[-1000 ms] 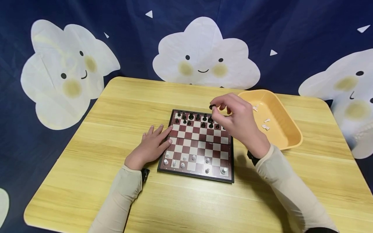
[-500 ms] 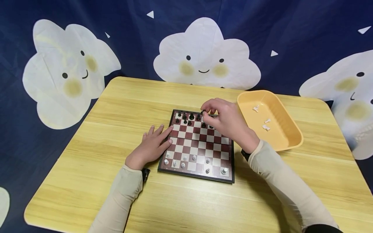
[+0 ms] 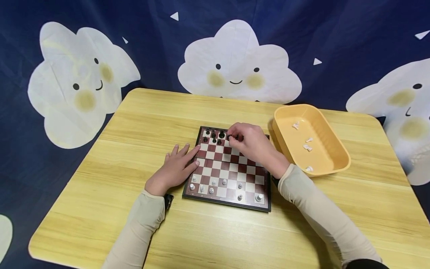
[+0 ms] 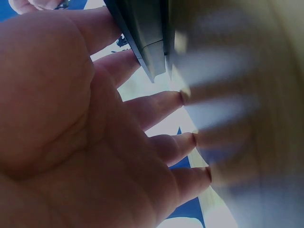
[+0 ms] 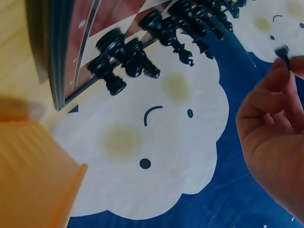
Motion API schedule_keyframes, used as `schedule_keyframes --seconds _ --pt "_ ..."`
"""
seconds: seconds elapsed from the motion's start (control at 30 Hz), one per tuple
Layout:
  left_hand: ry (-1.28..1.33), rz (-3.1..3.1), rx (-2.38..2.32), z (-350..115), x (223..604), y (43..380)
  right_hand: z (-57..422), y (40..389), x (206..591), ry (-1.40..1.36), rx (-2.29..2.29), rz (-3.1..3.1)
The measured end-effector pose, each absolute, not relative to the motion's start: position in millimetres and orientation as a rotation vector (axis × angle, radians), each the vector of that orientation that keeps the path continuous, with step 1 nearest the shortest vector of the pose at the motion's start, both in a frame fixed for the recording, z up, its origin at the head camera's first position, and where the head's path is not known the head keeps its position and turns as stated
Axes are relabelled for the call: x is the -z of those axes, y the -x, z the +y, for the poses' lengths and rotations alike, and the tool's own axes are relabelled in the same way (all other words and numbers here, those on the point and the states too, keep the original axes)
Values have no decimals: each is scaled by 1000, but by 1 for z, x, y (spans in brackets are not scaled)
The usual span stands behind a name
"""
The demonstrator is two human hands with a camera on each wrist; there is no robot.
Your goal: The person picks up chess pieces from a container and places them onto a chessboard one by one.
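A chessboard (image 3: 220, 164) with red and white squares lies on the table. My right hand (image 3: 253, 144) hovers over its far rows and pinches a small black chess piece (image 5: 283, 53) between thumb and fingertips; most of this piece is covered by the fingers. Other black chess pieces (image 3: 213, 134) stand on the far rows, some hidden behind the right hand. On the near rows are several white chess pieces (image 3: 211, 190). My left hand (image 3: 173, 168) lies with fingers spread at the board's left side, thumb and index finger touching its dark edge (image 4: 151, 47).
Right of the board stands a yellow plastic tub (image 3: 330, 145) with several white pieces (image 3: 307, 147) lying in it. The wooden table (image 3: 111, 157) reaches back to a blue curtain (image 3: 151, 45) printed with white clouds.
My right hand has moved left and lower, from beside the tub to over the board's far rows, carrying the black chess piece. The left hand keeps its place.
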State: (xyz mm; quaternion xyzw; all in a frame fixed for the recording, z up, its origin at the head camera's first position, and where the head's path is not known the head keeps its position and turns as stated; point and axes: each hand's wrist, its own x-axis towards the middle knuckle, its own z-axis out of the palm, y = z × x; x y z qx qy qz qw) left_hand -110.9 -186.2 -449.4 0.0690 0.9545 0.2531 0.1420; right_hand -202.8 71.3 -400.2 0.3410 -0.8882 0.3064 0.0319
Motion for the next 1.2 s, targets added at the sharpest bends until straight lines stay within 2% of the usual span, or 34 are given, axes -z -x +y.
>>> schedule_keyframes --seconds 0.57,1.2 --pt "-198 2754 -735 -187 448 111 61 209 410 -1204 -560 -2736" --pt "-211 2758 -726 -187 449 111 58 212 421 -1156 -529 -2676"
